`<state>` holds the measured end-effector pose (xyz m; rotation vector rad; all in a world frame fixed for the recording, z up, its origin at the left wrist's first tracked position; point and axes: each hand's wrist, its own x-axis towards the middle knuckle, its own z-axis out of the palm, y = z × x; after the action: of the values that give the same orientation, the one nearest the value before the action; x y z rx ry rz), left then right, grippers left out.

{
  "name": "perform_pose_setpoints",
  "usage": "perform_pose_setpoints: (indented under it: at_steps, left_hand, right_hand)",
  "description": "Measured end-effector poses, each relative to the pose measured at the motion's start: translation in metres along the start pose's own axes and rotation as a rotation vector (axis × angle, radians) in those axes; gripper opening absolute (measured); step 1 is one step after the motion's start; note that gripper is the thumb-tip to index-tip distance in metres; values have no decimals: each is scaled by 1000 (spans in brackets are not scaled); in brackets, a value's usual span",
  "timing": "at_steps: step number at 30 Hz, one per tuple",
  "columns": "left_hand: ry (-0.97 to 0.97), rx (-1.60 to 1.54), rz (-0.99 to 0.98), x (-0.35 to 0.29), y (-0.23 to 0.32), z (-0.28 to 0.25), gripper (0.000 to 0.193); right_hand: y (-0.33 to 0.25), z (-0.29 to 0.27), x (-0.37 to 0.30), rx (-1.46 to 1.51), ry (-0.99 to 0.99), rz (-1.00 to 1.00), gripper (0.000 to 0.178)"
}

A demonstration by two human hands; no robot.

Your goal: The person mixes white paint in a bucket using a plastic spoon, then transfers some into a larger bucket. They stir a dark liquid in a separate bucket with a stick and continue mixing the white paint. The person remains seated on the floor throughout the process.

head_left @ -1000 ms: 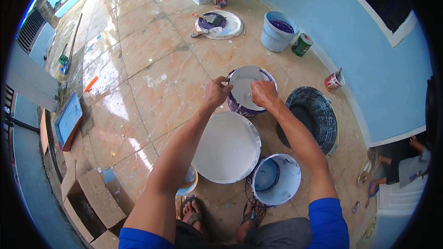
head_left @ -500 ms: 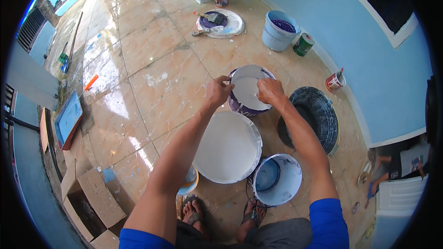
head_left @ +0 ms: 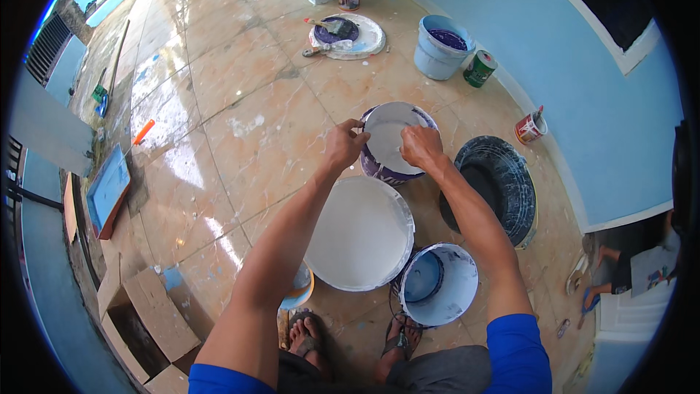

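Standing just beyond a wide, round white tub (head_left: 410, 230): a purple-and-white round plastic bucket (head_left: 390, 175), outer wall smeared, holding smooth off-white paint (head_left: 383, 130). Left hand (head_left: 344, 144) pinches its left rim between thumb and fingers. Right hand (head_left: 423, 147) clenched over the paint; cannot tell what it grasps. To the right, a round black basin (head_left: 521, 182), streaked white. Underfoot, glossy tan tiles (head_left: 251, 168), paint-spotted.

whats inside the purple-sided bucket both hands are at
Whitish liquid shows inside the bucket; the right hand covers part, and anything below the surface is hidden.
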<state>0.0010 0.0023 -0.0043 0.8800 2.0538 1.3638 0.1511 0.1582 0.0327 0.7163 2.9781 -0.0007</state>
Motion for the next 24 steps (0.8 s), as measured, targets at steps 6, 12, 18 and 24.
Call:
perform_pose_setpoints:
  at_steps: [6,12,18,24]
  left_hand:
    - [9,12,0,0,-4,-1,41]
    - [61,-27,-6,0,-5,4,39]
    - [63,-14,25,1,-6,4,39]
    - [60,-22,7,3,-8,3,40]
  right_hand:
    - [1,-32,-7,-122,-118,17,10]
    - [-12,-52,2,-143,-197,-52,13]
    - [-6,-53,6,-135,-247,-70,13]
    - [-18,-34,-8,-36,-126,-237,12]
